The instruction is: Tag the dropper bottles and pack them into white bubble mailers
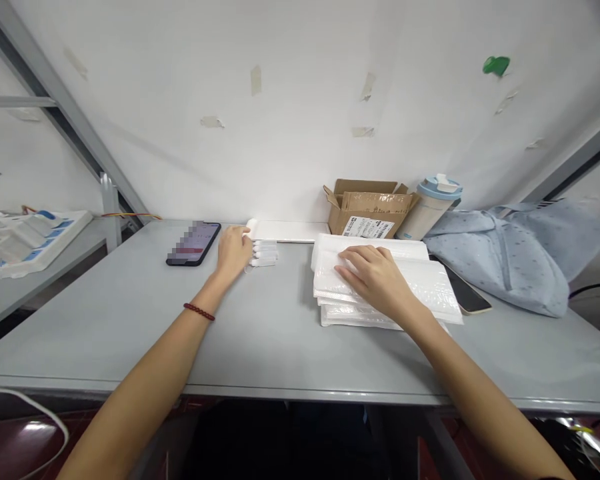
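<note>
My left hand (234, 252) reaches forward to a small stack of white folded items (264, 254) near the back of the grey table (260, 333); its fingers curl around the stack's left end. My right hand (375, 275) lies flat, fingers stretched out, on top of a pile of white padded mailer bags (420, 287) at centre right. A long white flat piece (290, 231) lies just behind the small stack, against the wall.
A black phone (194, 243) lies left of my left hand. An open cardboard box (367, 208), a lidded cup (430, 207) and a blue fabric bag (510, 257) stand at the back right. Another dark phone (470, 297) lies beside the mailers. A power strip (25, 237) sits far left.
</note>
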